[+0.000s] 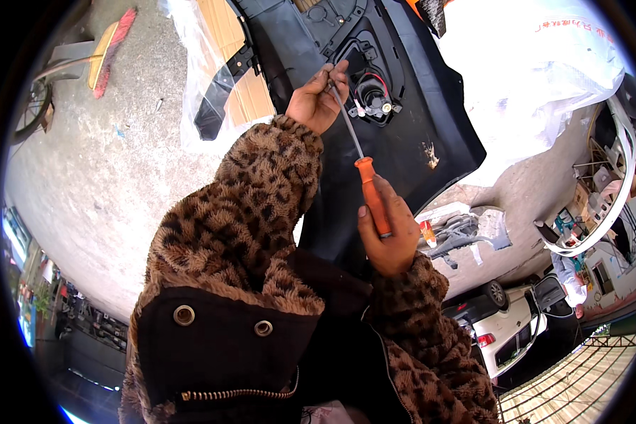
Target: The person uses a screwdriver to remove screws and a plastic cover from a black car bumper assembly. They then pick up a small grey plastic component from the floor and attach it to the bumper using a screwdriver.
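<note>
My right hand (394, 237) is wrapped round the orange handle of a screwdriver (374, 198). Its metal shaft slants up and left to my left hand (318, 102). There, the thumb and fingers are pinched together at the screwdriver's tip, with a small dark piece between them that is too small to name. Both hands are above a large black plastic car bumper (424, 106). Just right of the left fingers, a round lamp unit (383, 106) with a red wire sits in a recess of the bumper.
Cardboard (251, 95) and clear plastic film lie left of the bumper; a white plastic sheet (523, 78) lies right. A broom (109, 53) rests on the concrete floor at far left. Torn grey scraps (466, 230) lie near my right hand. A white car (509, 328) stands at lower right.
</note>
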{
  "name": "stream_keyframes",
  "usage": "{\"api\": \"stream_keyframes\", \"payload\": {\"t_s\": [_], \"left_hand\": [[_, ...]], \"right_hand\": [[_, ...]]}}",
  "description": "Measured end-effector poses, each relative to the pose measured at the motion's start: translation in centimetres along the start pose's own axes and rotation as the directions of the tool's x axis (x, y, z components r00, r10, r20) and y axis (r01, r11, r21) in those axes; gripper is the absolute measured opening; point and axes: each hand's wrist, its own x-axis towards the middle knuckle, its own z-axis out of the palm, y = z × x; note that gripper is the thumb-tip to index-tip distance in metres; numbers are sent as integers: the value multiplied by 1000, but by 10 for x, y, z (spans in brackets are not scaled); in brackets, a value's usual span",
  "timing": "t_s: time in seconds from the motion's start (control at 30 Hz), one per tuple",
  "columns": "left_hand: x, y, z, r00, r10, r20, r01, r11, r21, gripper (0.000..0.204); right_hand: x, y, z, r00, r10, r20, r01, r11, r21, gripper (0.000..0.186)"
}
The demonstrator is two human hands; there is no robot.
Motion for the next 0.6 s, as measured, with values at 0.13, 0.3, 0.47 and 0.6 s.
{"api": "stream_keyframes", "payload": {"t_s": [0.13,0.3,0.47,0.6], "left_hand": [[1,-1,-2,1000,17,-9,-17,1000,-16,27],[3,-1,-5,999,-9,33,11,999,-45,26],[8,3,-11,994,-70,83,67,997,40,25],[10,-2,-2,1000,-30,8,27,980,196,22]], "right_hand": [[-1,6,5,999,-48,-6,48,999,-24,48],[1,10,7,992,-120,-42,118,992,-52,48],[0,3,-3,995,27,92,-14,990,-138,49],[1,11,-6,991,-98,96,118,966,-229,52]]}}
